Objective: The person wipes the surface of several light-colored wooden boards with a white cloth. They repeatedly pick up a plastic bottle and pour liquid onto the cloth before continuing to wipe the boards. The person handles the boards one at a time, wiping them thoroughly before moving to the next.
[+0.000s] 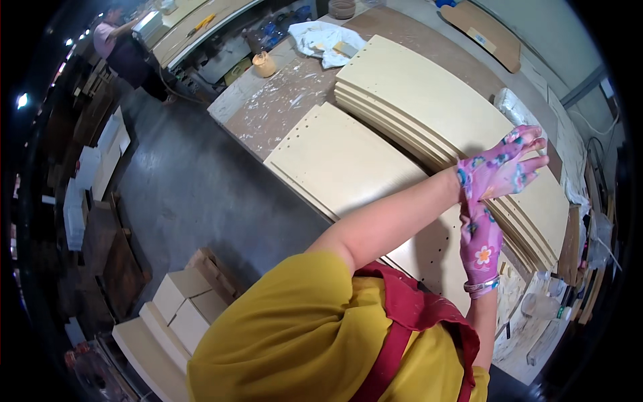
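A: So, what to start with? Voting for the taller stack of cream panels point(429, 100).

B: Lying flat on the counter point(268, 110), stretched lengthwise from far left to near right. Got a lower stack point(355, 157) just left of the taller stack too, running roughly parallel, with small holes along the far short edge.

A: And the left hand point(512, 164)?

B: Over the near half of the taller stack, in a pink flowery glove point(492, 175), pointing right, across that long axis. With fingers point(529, 132) loosely stretched, a bit apart, and nothing in them. Can't tell about contact with the panels underneath.

A: Right hand point(479, 234)?

B: Over the left long side of the taller stack, in a matching pink glove, pointing away from the body. Meeting the left glove's cuff point(467, 179), by the look of it. Can't see the fingertips there, so can't tell how tightly closed.

A: Anything else nearby?

B: Crumpled white cloth point(321, 41) off the taller stack's far end, plastic-wrapped bundle point(514, 107) by its right long edge, brown board point(482, 33) farther out past that edge, clear plastic container point(539, 306) near its near end.
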The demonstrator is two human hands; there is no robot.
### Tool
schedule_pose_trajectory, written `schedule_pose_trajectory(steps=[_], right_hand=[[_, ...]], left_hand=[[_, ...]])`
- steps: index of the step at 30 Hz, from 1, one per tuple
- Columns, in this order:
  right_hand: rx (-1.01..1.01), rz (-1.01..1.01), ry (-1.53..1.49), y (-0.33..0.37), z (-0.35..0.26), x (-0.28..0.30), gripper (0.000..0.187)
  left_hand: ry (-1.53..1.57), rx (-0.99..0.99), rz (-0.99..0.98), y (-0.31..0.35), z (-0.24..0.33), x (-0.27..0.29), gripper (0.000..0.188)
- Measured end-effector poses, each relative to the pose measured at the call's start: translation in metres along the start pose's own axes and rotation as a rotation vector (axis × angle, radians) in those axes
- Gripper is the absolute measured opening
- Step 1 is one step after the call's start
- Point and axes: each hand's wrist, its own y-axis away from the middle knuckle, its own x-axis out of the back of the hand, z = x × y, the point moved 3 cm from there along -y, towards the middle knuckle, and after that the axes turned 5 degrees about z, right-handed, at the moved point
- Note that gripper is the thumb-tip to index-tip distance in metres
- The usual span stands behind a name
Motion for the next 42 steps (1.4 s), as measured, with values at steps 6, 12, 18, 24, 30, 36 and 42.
schedule_pose_trajectory(steps=[6,12,18,24,30,36,42], right_hand=[[0.169,-0.015,0.047,-0.016,-0.022,0.01,0.014],[0.193,-0.273,-0.04,-0.002,-0.03,0.026,0.009],[0.002,-0.033,-0.283,0.007,-0.039,0.057,0.022],[0.097,0.016,-0.055,0.006,-0.032,0.036,0.021],[0.166,0.09,-0.264,0.022,-0.018,-0.006,0.02],[0.024,-0.242,-0.412,0.008,-0.058,0.007,0.029],[-0.148,0.067,-0.825,0.047,-0.026,0.019,0.035]], left_hand=[[-1.38,-0.8,-0.186,0.013,0.003,-0.026,0.054],[-1.978,-0.567,0.161,-0.008,-0.018,-0.001,0.044],[-3.954,-0.152,0.464,-0.006,-0.022,-0.003,0.02],[-3.943,0.788,0.764,0.041,-0.018,0.032,0.022],[-3.532,1.433,1.046,0.073,-0.014,0.063,0.028],[-2.585,-0.105,0.897,0.05,-0.033,0.082,0.05],[-1.32,-0.673,0.304,0.021,-0.003,0.009,0.065]])
